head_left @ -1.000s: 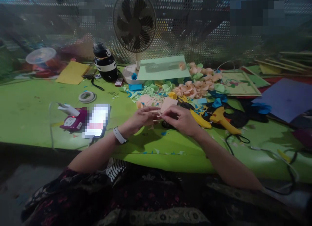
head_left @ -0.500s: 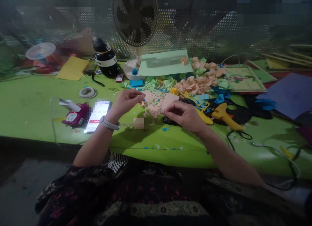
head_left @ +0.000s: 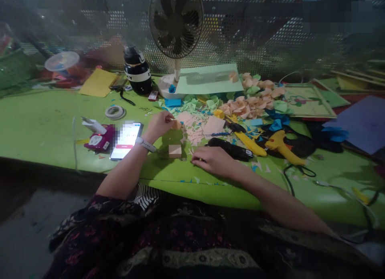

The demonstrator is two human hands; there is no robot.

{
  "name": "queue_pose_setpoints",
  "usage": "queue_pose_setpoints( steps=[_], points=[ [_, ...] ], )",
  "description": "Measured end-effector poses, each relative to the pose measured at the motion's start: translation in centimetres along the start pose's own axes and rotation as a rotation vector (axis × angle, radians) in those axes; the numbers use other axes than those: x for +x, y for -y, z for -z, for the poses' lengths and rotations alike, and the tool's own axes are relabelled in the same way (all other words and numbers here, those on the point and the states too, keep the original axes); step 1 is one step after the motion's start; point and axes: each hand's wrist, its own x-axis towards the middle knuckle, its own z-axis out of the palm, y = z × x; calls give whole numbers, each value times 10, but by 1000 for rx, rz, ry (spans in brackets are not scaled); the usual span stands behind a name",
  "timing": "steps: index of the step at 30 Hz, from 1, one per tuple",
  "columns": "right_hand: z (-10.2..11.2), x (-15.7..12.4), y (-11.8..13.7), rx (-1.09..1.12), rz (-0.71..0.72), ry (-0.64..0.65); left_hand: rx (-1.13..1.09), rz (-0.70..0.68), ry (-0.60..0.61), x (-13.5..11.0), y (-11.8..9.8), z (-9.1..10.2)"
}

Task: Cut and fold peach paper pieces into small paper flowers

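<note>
My left hand (head_left: 160, 124) has its fingers bent together at the near left side of the paper scraps. A small curled peach paper piece (head_left: 177, 125) is at its fingertips, apparently pinched there. My right hand (head_left: 210, 159) rests low over the table's front part, fingers curled. A small light bit shows at its fingers, too small to name. Between the hands lies a stack of small peach paper squares (head_left: 175, 151). A black tool (head_left: 230, 148) lies just beyond my right hand. Larger pale pink paper squares (head_left: 213, 126) lie on the scraps (head_left: 195, 130).
A phone (head_left: 126, 140), a purple plug adapter (head_left: 100, 138) and a tape roll (head_left: 115, 112) are at left. Behind stand a black bottle (head_left: 137, 74) and a fan (head_left: 176, 24). Curled peach papers (head_left: 248, 104) are heaped at back right; a yellow glue gun (head_left: 284, 146) lies right.
My right hand has moved from the paper scraps down toward the table's front edge, uncovering the black tool. My left hand has drawn slightly back, fingers more bent. The view has shifted a little.
</note>
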Motion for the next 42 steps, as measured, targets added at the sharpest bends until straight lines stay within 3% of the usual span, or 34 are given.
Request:
queue_pose_setpoints(
  steps=[3, 8, 11, 14, 17, 20, 23, 25, 28, 31, 36, 42],
  points=[
    [2, -2, 0, -24, 21, 22, -73, -57, 2, -1, -3, -1],
    [11, -3, 1, 30, 7, -139, -81, -130, -37, -7, -13, 2],
    [16, -3, -1, 61, -7, -276, -105, -175, -53, -11, -20, 2],
    [20, -3, -5, 71, -47, -491, -156, -294, -125, -13, -24, 3],
    [23, -3, -11, 67, -103, -615, -45, -236, -206, -12, -20, 4],
    [23, -2, -17, 59, -129, -618, 133, -78, -125, -8, -9, 0],
    [21, -1, -21, 53, -104, -593, 100, -8, 31, -4, -2, -8],
    [20, 0, -21, 54, -90, -575, 54, -50, 63, -4, -3, -12],
    [22, 0, -21, 61, -105, -606, -94, -195, -66, -9, -15, -11],
    [24, 1, -21, 87, -172, -691, -151, -333, -98, -20, -30, -7],
    [22, 3, -24, 190, -259, -709, -105, -563, -85, -37, -43, -6],
    [17, 4, -25, 197, -218, -662, -109, -621, -73, -43, -46, -12]
  ],
)
